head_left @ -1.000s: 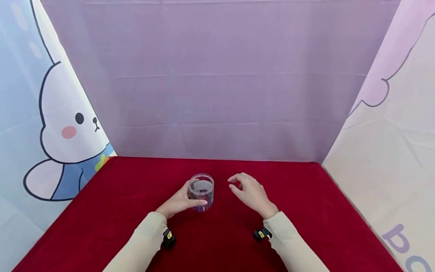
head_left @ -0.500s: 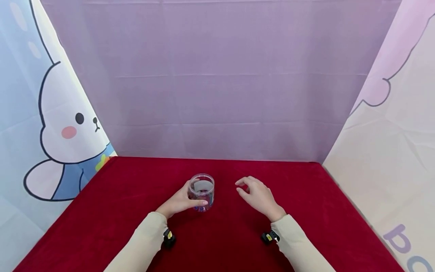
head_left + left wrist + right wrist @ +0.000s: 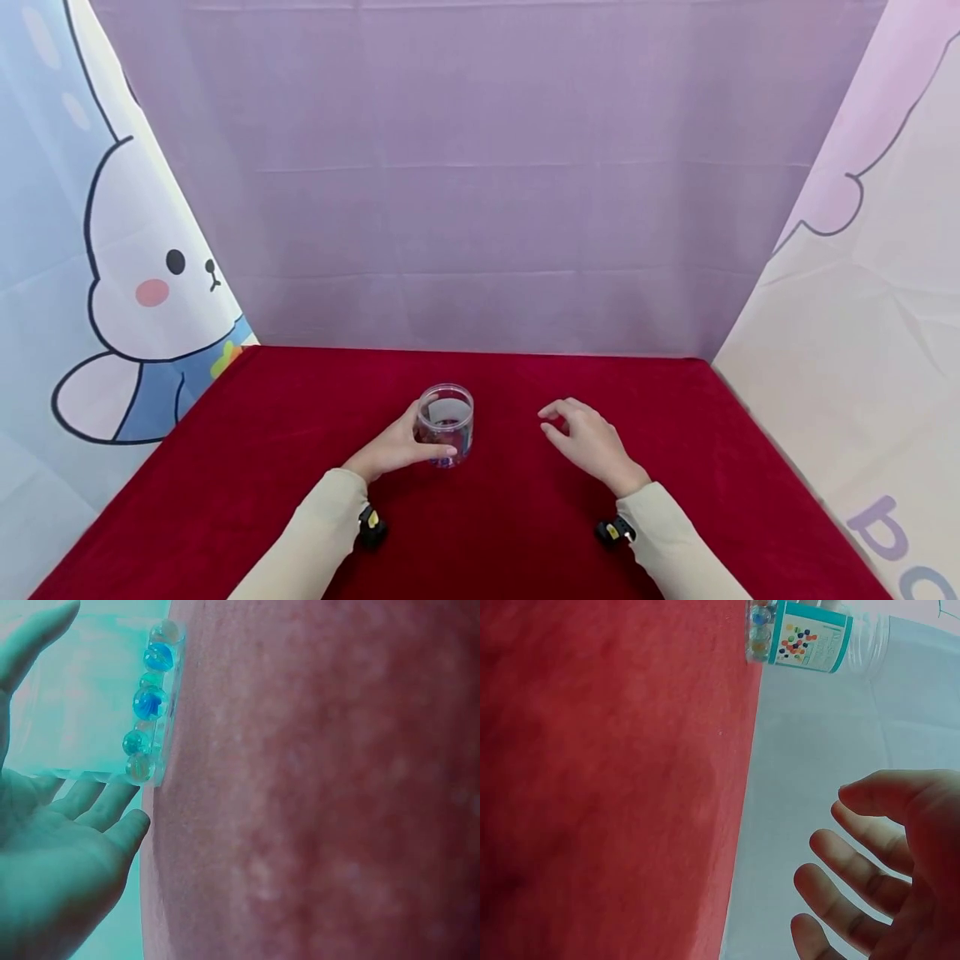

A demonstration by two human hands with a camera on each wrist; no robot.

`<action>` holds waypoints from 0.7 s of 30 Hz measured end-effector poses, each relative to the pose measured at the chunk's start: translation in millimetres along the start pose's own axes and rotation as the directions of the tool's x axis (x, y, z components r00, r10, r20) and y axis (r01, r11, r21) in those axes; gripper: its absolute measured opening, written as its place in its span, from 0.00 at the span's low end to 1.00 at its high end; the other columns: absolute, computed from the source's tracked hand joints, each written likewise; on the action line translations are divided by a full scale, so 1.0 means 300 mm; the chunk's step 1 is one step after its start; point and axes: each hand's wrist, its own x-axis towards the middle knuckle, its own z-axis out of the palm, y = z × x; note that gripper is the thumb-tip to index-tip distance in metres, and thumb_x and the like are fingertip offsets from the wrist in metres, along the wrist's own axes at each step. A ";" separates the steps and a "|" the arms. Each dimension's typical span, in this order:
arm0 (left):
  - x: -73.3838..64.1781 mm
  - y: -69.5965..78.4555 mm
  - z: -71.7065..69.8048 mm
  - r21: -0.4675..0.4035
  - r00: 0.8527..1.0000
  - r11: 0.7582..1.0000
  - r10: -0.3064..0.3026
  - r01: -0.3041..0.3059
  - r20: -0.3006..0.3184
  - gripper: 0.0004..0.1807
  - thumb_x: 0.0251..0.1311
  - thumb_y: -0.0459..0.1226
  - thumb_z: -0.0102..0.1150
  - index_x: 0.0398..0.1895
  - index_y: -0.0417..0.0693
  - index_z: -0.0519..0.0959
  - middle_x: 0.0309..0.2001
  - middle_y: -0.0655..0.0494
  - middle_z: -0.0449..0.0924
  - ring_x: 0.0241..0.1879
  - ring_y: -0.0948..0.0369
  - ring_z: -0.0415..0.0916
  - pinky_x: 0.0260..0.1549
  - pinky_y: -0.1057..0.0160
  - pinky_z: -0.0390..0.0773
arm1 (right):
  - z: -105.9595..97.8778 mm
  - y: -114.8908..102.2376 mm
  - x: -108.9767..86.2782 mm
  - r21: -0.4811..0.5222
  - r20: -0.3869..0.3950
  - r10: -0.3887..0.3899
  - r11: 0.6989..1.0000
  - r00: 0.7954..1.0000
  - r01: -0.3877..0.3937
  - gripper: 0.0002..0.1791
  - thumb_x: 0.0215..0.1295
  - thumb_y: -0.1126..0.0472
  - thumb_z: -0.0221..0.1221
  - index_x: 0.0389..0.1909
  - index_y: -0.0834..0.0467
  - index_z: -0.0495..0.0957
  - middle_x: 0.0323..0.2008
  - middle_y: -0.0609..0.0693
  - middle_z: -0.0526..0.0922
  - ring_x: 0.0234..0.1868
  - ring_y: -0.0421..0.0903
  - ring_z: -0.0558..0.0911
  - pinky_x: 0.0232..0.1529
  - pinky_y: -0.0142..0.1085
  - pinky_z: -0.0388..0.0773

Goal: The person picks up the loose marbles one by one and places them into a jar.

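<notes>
My left hand [image 3: 396, 446] grips a clear plastic jar [image 3: 447, 410] around its side, thumb at the front and fingers behind. The jar stands upright, lidless, its base right at the red cloth. Glass marbles [image 3: 150, 703], blue, green and amber, line its bottom in the left wrist view. A white label with teal borders [image 3: 811, 636] wraps the jar in the right wrist view. To the right of the jar, my right hand [image 3: 592, 443] hovers over the cloth with loosely bent fingers and holds nothing.
A red cloth [image 3: 315, 400] covers the table. Behind it hangs a plain purple curtain [image 3: 480, 183]. Printed fabric with a cartoon rabbit [image 3: 150, 250] closes off the left side, and a pale printed sheet [image 3: 862, 358] the right.
My right hand has moved away from the jar, to the right and slightly nearer to me. The left hand and the jar have stayed in place.
</notes>
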 end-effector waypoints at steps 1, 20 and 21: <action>-0.001 -0.001 -0.003 0.007 1.000 1.000 -0.001 0.001 -0.003 0.55 0.53 0.49 0.76 0.78 0.51 0.51 0.65 0.50 0.68 0.64 0.52 0.65 0.62 0.39 0.65 | -0.001 0.003 -0.001 0.000 0.000 0.000 1.000 1.000 0.000 0.09 0.66 0.60 0.66 0.46 0.49 0.83 0.43 0.46 0.82 0.39 0.44 0.79 0.34 0.40 0.77; -0.051 0.003 -0.099 0.188 0.999 0.982 0.033 -0.030 -0.016 0.51 0.50 0.51 0.77 0.74 0.45 0.61 0.68 0.48 0.68 0.68 0.45 0.64 0.59 0.43 0.72 | -0.035 0.079 -0.029 -0.054 -0.003 0.015 0.998 1.000 -0.015 0.11 0.66 0.59 0.66 0.48 0.54 0.83 0.43 0.45 0.82 0.39 0.45 0.79 0.33 0.40 0.77; -0.054 0.005 -0.103 0.200 0.999 0.979 0.031 -0.027 -0.017 0.50 0.50 0.51 0.76 0.73 0.46 0.62 0.68 0.48 0.68 0.68 0.45 0.64 0.59 0.43 0.72 | -0.036 0.084 -0.030 -0.060 -0.002 0.016 0.998 1.000 -0.016 0.11 0.66 0.59 0.66 0.48 0.54 0.83 0.43 0.45 0.82 0.39 0.45 0.79 0.33 0.40 0.77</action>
